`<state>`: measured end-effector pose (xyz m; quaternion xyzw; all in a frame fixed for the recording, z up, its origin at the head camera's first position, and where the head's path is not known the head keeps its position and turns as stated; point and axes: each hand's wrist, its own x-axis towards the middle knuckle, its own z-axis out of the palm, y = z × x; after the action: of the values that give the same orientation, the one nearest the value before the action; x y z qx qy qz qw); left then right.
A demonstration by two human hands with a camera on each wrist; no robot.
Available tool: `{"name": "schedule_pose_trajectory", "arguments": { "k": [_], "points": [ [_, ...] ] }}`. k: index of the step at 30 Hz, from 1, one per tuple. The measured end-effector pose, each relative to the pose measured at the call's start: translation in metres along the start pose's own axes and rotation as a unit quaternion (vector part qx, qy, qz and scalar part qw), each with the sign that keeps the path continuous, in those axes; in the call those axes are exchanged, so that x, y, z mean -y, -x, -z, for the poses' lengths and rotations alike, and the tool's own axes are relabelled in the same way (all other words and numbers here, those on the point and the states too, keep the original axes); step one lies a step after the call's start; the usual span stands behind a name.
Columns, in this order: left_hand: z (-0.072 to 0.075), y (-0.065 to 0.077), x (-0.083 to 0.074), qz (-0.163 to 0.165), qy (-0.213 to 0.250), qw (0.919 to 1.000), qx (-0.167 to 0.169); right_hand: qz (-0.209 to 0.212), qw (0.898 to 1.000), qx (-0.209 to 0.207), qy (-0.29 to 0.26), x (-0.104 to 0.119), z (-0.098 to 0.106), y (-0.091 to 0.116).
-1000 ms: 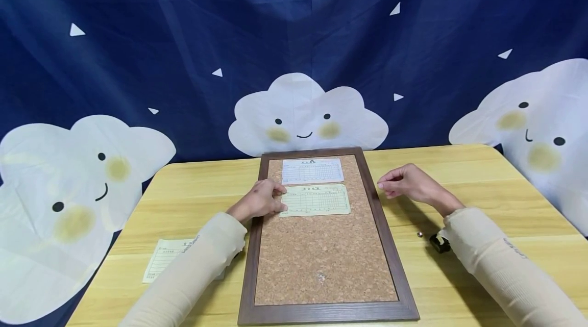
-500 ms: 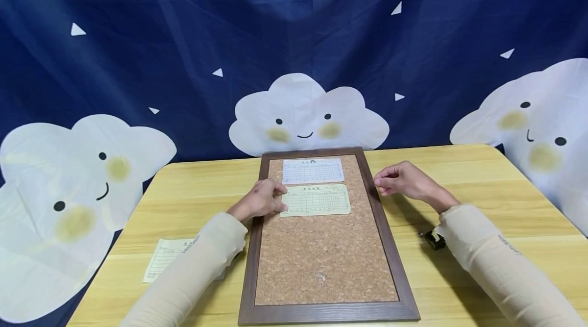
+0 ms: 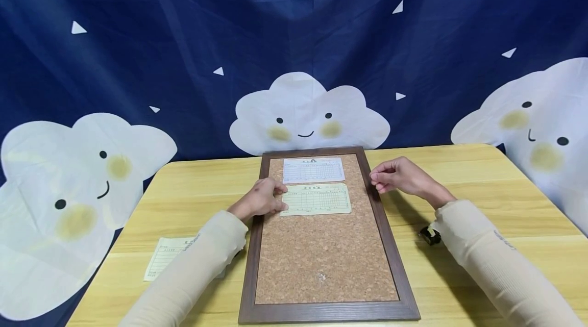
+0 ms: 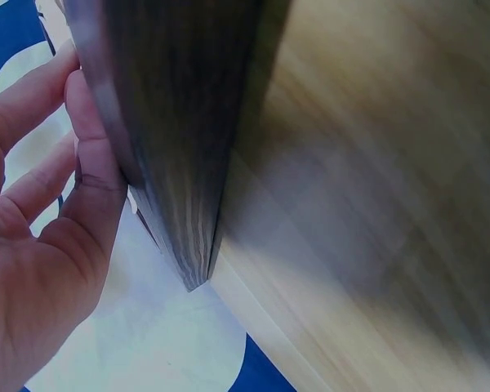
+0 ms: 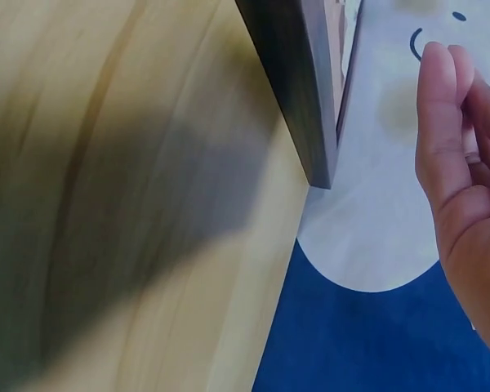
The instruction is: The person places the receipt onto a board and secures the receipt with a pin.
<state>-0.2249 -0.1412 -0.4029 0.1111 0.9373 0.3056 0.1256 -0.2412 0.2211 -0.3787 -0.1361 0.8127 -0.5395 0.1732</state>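
Observation:
My left hand (image 3: 259,198) reaches over the frame's left side, with thumb and index fingertips spread apart at the left edge of a pale green printed slip (image 3: 317,199). The slip lies on the corkboard (image 3: 326,260), below a white slip (image 3: 313,170) with a small dark mark at its top. My right hand (image 3: 404,179) is over the board's right frame, its thumb and index fingertips together beside the green slip. In the right wrist view these fingertips (image 5: 438,77) meet; I cannot tell whether something tiny is between them.
The brown wooden frame (image 3: 331,312) borders the corkboard on a light wood table (image 3: 464,169). Another pale green slip (image 3: 167,255) lies left, partly under my left sleeve. A black wrist camera (image 3: 430,235) sits at my right cuff. Behind hangs a blue cloth (image 3: 294,21) with clouds.
My right hand has moved slightly left, onto the board's right frame. The small shiny thing on the table near the right cuff is now hidden. My left hand and the slips stay put.

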Motion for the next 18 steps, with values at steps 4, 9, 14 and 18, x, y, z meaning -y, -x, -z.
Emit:
{"name": "schedule_pose_trajectory", "arguments": {
  "k": [4,9,14,18],
  "points": [
    [0.0,-0.0005,-0.0002,0.004,0.005,1.0,0.002,0.0,1.0,0.004,0.001,0.002,-0.0019,-0.0028],
    [0.0,-0.0009,-0.0012,0.003,0.0,1.0,-0.002,0.006,1.0,0.009,0.003,0.0046,-0.0041,-0.0055],
    [-0.0001,-0.0004,-0.0011,0.001,0.0,1.0,-0.003,0.007,1.0,0.005,0.008,0.0077,-0.0069,-0.0073],
    [-0.0004,-0.0003,-0.0004,0.006,0.012,0.9999,0.0,0.011,1.0,0.001,0.011,0.01,-0.0099,-0.0086]
  ]
}}
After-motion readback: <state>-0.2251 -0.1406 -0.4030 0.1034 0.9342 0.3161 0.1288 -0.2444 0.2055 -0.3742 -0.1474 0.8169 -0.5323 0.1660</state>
